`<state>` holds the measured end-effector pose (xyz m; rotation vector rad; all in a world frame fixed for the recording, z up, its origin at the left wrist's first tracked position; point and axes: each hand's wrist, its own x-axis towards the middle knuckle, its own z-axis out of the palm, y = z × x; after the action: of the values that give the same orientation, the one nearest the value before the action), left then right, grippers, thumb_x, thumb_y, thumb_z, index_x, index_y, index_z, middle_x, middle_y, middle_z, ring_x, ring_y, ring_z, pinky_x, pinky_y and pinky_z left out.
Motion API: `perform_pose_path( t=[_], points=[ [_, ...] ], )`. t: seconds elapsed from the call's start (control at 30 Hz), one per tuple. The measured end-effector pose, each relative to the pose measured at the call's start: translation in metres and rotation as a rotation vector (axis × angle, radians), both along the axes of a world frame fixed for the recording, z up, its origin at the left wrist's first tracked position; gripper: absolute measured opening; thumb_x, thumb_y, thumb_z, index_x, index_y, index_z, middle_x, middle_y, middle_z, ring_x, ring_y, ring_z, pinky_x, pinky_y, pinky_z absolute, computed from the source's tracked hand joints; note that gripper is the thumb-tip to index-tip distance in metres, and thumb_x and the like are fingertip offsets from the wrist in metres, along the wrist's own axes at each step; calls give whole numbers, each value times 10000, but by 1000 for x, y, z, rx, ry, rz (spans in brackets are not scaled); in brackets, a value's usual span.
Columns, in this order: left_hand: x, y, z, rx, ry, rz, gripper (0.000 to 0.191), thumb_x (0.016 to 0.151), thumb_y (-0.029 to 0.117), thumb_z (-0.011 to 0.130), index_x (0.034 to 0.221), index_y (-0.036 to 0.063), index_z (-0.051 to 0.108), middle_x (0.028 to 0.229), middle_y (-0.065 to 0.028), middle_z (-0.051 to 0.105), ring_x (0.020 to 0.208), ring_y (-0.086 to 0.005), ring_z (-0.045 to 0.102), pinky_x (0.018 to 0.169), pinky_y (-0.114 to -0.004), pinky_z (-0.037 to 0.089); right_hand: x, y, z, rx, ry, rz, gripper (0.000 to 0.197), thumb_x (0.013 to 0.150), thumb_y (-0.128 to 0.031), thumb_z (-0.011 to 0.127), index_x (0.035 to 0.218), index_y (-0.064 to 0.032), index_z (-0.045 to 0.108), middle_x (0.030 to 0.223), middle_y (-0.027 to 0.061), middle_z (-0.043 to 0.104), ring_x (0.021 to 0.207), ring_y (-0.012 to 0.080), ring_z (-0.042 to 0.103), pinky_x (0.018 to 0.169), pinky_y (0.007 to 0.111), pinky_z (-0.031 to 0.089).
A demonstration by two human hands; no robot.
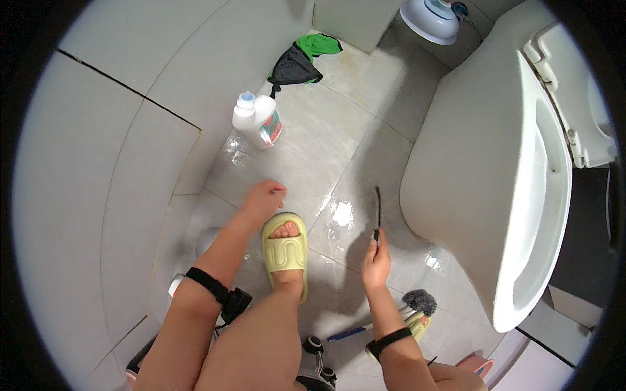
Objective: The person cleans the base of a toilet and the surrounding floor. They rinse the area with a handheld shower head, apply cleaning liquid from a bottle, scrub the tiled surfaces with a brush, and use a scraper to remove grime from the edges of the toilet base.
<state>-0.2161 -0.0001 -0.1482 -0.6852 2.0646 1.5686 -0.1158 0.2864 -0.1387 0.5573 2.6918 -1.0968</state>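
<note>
My right hand [376, 261] grips a thin black tool [378, 207], whose slim end reaches over the wet floor tiles near the toilet's base. What kind of tool it is cannot be told. My left hand [268, 195] is held just above the toe of a yellow slide sandal [286, 251], its fingers loosely curled, with nothing plainly seen in them. A white plastic bottle with a pale blue cap [259, 119] stands by the wall beyond my left hand. Near my right forearm lie a dark grey scrubbing head [419, 302] and a blue handle [347, 334].
The white toilet [455, 161] with its seat raised takes up the right side. A green and black cloth [298, 63] lies by the far wall. A wheeled stool base [318, 361] is below me, and a pink basin [477, 364] sits at the lower right.
</note>
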Motion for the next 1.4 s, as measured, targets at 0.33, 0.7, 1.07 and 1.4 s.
perform_pose_path(
  t=[0.33,0.7,1.07,1.4],
  points=[
    [15,108,38,147,-309,-572,455,888,423,513,915,-22,605,755,-95,612,614,-172,574,504,-299,452,-2,-67,28,-188,99,-59,455,832,-72,482,1238,74,337,916,283,592,808,398,594,733,434,464],
    [5,118,-4,-189,91,-404,264,877,216,461,866,-10,597,774,-194,620,699,-317,601,679,-406,473,42,9,30,-173,-112,443,365,809,-204,574,1144,-60,565,936,188,613,841,327,599,732,394,479],
    [0,110,13,-411,395,-713,291,862,196,501,1133,162,601,1002,-137,629,910,-315,595,777,-389,474,164,174,22,-388,-1087,-257,383,837,-329,595,870,52,604,745,143,625,597,237,620,528,325,506],
    [24,89,0,-449,394,-1060,283,851,232,529,1120,231,618,939,-148,631,837,-308,599,751,-367,473,190,105,-1,-404,-1008,-526,372,888,-278,503,690,31,562,565,146,555,458,227,533,411,361,429]
  ],
)
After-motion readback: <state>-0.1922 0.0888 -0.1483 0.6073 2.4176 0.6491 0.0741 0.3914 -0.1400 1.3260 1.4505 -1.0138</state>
